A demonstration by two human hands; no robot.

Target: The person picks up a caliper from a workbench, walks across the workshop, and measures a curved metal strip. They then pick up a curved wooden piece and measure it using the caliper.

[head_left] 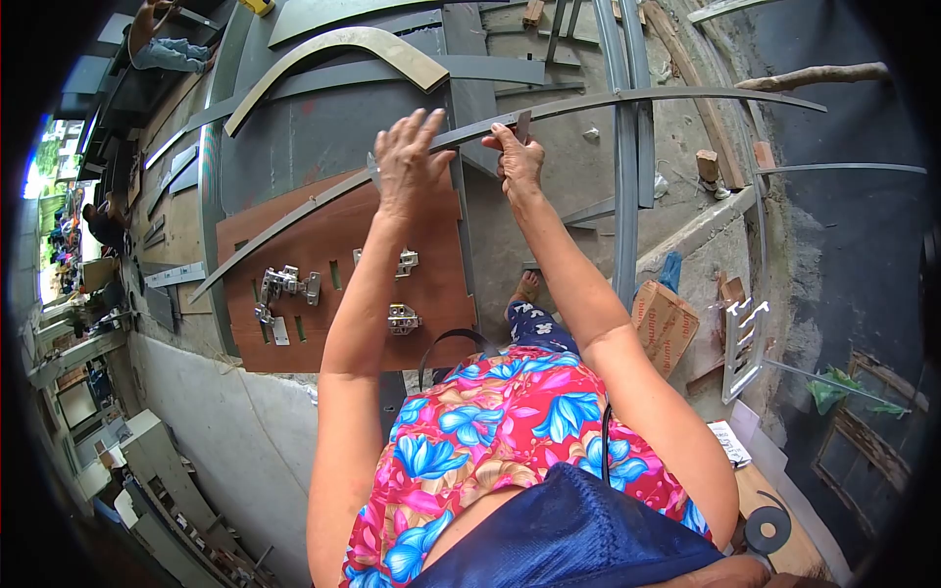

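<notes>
Workshop floor fills the head view, littered with grey curved panels and offcuts; a pale curved piece lies at the top, well apart from my hands. I see only this one view.

Both of my arms reach forward over a brown board that lies flat below them. On that board I count several metal hinges, set apart from one another, one of them near the board's lower edge.

A long, thin curved strip runs across the scene from lower left to upper right, passing above the brown board. My left hand rests on the strip with fingers spread; its grip is open, palm laid on the strip rather than wrapped round it. My right hand is just beside it on the same strip; its grip is closed on a small tool that stands against the strip's edge. I cannot tell what kind of tool it is.

Below the hands, my foot shows on the floor beside the board. A cardboard box sits to the right, near an upright grey rail. A roll of tape lies at the lower right. At the top left corner another person sits, well apart from me.
</notes>
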